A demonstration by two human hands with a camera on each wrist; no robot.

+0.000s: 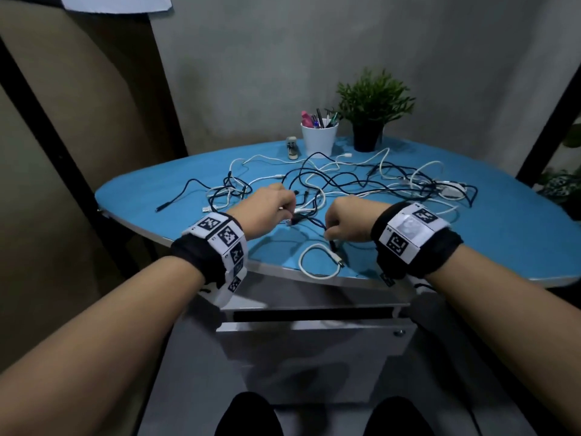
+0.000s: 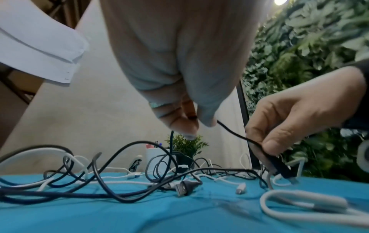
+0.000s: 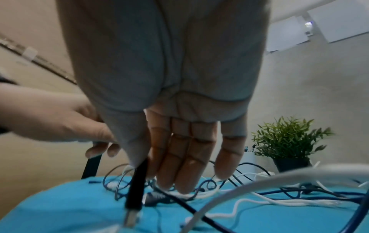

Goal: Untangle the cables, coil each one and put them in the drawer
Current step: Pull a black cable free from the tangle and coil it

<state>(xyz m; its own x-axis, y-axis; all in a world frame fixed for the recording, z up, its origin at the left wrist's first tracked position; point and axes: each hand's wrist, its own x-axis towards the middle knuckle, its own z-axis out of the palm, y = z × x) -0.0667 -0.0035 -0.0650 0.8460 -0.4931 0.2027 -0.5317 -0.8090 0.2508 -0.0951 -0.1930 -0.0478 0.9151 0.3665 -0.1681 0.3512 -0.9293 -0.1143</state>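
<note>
A tangle of black and white cables [image 1: 345, 177] sprawls over the blue table [image 1: 503, 234]. My left hand [image 1: 287, 209] hovers at the tangle's near side, thumb and forefinger pinching a thin black cable [image 2: 235, 134]. That same cable runs a short way to my right hand [image 1: 328, 234], which pinches its black plug [image 3: 135, 192] between thumb and forefinger; the other fingers [image 3: 187, 165] hang straight down. The plug's metal tip points at the tabletop. A white cable [image 1: 317, 259] lies in a loose loop near the front edge. A grey drawer unit [image 1: 314, 338] stands under the table.
At the back of the table stand a white pen cup [image 1: 319, 136], a potted plant [image 1: 372, 111] and a small stapler-like item [image 1: 292, 147]. A white adapter [image 1: 451, 190] lies among the cables on the right. Bare blue surface shows to the far right.
</note>
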